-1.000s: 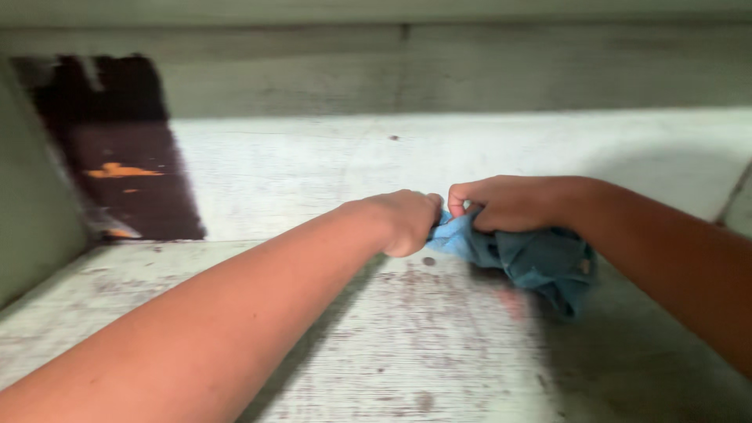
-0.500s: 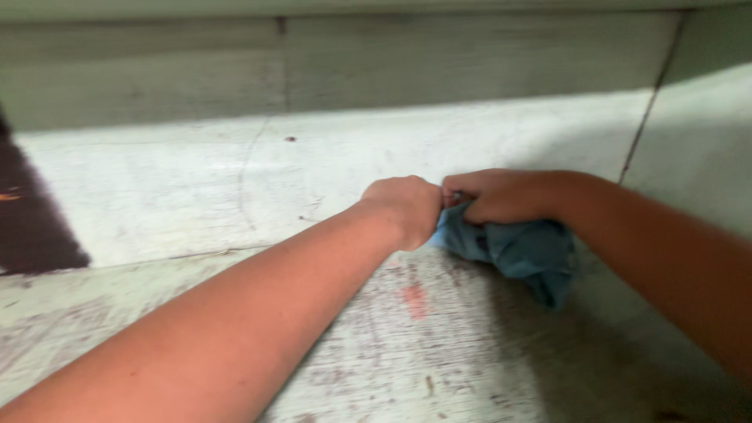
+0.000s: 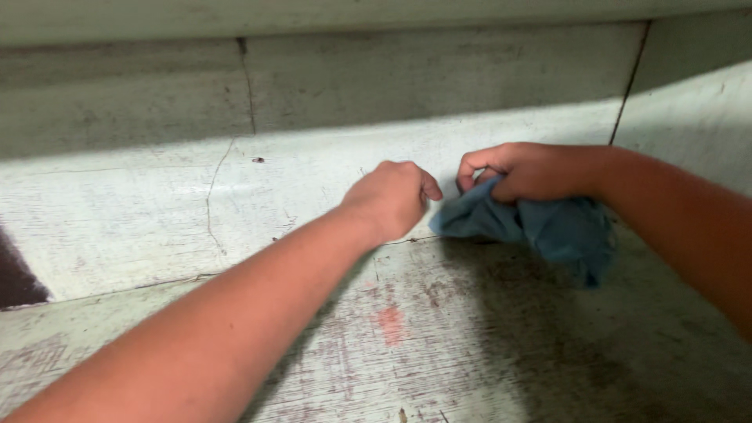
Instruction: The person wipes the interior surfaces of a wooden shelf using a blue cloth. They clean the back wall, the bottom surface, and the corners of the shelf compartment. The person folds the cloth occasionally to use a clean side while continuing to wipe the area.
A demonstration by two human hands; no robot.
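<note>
here, blue cloth (image 3: pixel 548 227) bunched under right hand (image 3: pixel 533 171) fingers, left hand (image 3: pixel 392 197) just beside

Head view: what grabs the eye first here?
The blue cloth, bunched at centre right on the worn whitish painted surface, stands out most. The right hand grips its top edge, while the left hand is curled into a fist just beside it, a small gap apart. A faint red smear marks the surface below the left hand.

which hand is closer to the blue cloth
Right. The right hand is on the blue cloth, fingers curled over its top edge and gripping it. The left hand is a closed fist just left of the cloth, apparently not touching it.
</note>
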